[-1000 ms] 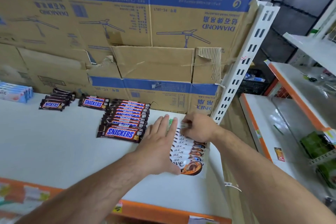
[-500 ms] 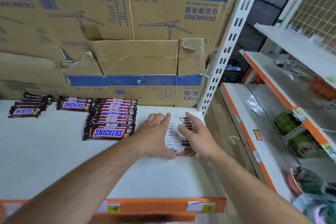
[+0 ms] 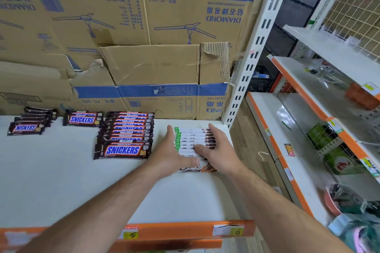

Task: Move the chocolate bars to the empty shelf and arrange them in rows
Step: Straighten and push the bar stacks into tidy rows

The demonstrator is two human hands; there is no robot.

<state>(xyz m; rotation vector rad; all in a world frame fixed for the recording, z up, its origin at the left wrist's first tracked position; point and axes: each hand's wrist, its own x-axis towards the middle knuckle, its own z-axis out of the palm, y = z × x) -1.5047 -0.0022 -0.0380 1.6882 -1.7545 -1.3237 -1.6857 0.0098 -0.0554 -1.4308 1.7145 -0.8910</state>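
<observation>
I press my left hand point(image 3: 171, 151) and right hand point(image 3: 221, 151), fingers straight, against both ends of the white chocolate bars point(image 3: 192, 139) on the shelf point(image 3: 61, 181) beside the Snickers row point(image 3: 125, 136), squaring them; next, I judge, a gentle release.

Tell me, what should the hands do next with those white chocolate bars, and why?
Probably press both palms gently inward to square up the white bars. The left hand lies flat against the row's left edge, the right hand rests on its right end, and the nearest bar sticks out in front of both hands, while the Snickers row beside it looks lined up.
</observation>
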